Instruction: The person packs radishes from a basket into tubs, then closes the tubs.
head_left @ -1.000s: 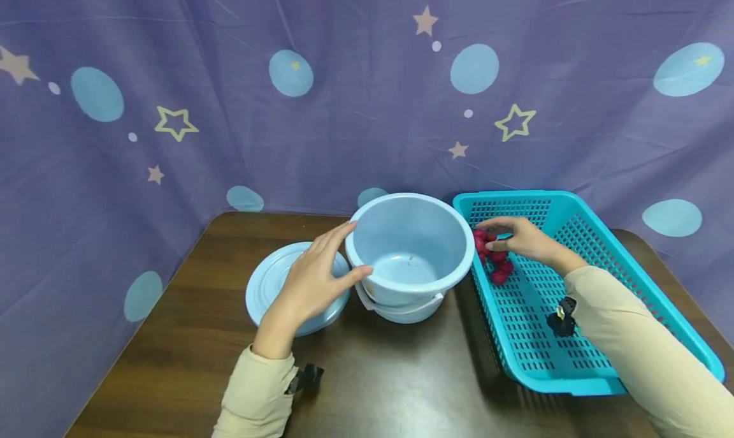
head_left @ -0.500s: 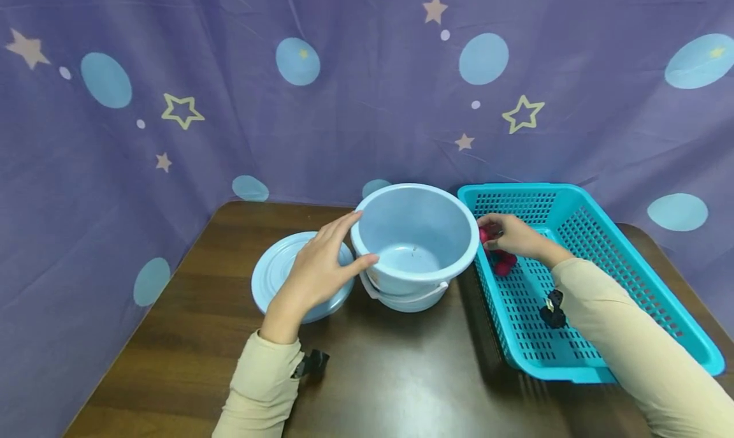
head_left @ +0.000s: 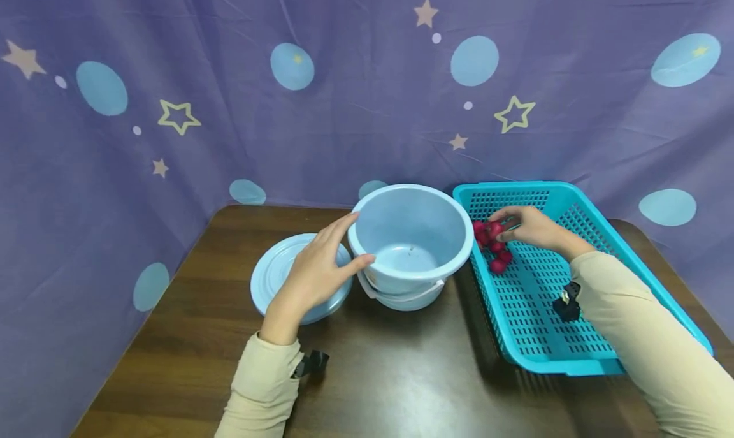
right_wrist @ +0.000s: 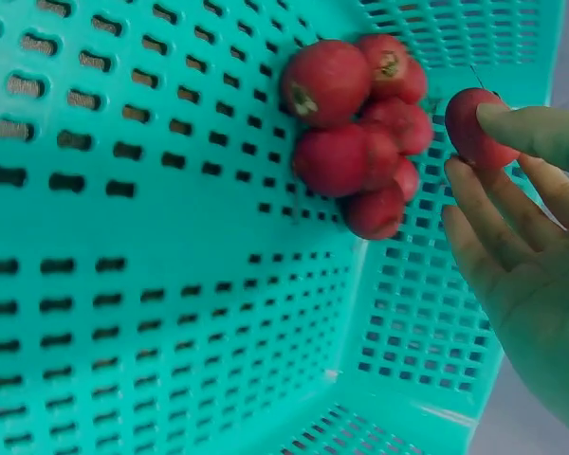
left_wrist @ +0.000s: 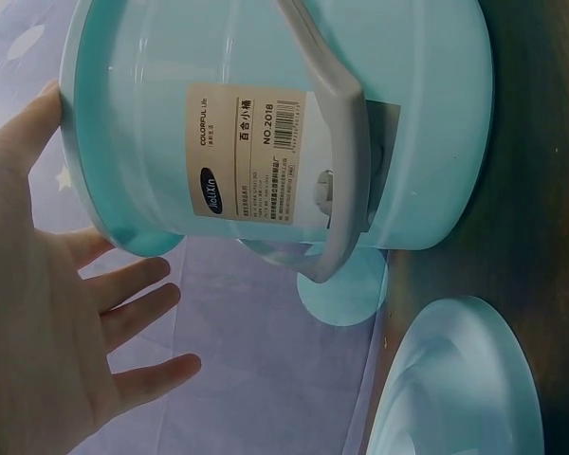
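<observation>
My left hand [head_left: 318, 269] touches the left rim of a light-blue bucket [head_left: 410, 234] with thumb and forefinger spread. In the left wrist view the bucket's label [left_wrist: 247, 156] and pale handle [left_wrist: 346, 123] show, and the other fingers stretch out loosely. My right hand [head_left: 530, 226] is inside the turquoise basket [head_left: 533, 361] near its left wall. It pinches a small round red fruit [right_wrist: 476, 128], hawthorn-like, between thumb and fingers. Several more red fruits [right_wrist: 360, 156] lie in a heap beside it on the basket floor.
A light-blue lid [head_left: 272, 269] lies on the brown wooden table [head_left: 395, 368], left of the bucket and partly under my left hand. The basket's long left side stands close to the bucket. Behind the table hangs a purple curtain [head_left: 367, 125] with stars.
My right hand reached down over the heap half a second ago and has since drawn back a little to the right, holding a red fruit. My left hand stays at the bucket rim.
</observation>
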The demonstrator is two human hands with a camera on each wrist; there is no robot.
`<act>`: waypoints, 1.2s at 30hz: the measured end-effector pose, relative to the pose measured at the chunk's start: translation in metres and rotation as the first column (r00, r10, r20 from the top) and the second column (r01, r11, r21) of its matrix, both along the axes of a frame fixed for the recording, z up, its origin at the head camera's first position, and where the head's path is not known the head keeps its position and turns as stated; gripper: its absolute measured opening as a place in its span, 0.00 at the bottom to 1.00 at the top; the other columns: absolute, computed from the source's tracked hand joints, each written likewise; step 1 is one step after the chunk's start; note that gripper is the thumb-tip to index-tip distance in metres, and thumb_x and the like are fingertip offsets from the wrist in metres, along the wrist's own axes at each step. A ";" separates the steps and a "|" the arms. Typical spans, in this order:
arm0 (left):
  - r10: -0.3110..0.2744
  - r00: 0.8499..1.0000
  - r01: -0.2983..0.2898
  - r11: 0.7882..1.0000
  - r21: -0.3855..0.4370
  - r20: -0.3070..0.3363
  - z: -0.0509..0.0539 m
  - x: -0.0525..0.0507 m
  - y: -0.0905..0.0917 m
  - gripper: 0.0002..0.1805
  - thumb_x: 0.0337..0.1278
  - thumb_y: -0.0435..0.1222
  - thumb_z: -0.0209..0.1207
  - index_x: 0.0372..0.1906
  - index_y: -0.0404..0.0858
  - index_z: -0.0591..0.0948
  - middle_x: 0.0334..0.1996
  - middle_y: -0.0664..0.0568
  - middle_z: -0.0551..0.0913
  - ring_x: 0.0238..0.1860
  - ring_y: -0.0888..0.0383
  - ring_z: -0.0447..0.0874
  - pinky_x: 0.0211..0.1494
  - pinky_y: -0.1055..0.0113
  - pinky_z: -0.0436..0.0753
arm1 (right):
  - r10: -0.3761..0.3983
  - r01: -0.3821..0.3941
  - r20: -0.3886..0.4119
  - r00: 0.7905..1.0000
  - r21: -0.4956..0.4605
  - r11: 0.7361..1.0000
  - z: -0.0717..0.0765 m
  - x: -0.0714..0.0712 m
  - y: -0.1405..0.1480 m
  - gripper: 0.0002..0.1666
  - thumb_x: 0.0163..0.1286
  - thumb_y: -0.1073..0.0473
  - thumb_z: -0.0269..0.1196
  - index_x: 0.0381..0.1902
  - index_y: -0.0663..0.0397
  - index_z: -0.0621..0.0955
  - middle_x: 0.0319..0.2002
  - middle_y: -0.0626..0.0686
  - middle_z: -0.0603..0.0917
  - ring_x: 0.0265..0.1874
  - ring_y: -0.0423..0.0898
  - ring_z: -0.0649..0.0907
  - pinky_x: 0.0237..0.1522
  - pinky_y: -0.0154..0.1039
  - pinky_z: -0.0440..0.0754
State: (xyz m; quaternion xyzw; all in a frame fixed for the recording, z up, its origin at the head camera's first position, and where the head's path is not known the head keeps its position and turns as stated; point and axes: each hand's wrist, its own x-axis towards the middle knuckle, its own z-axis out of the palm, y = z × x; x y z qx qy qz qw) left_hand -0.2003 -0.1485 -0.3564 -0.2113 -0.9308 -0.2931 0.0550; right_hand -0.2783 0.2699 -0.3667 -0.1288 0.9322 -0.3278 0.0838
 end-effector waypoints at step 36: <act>0.004 1.000 -0.004 1.000 0.013 0.013 -0.001 0.003 0.002 0.47 0.61 0.71 0.45 0.80 0.58 0.48 0.78 0.58 0.51 0.76 0.52 0.51 0.69 0.42 0.61 | -0.015 -0.011 -0.223 0.975 -0.114 0.993 0.099 0.053 -0.029 0.23 0.69 0.54 0.66 0.60 0.50 0.78 0.52 0.52 0.82 0.43 0.37 0.82 0.41 0.29 0.78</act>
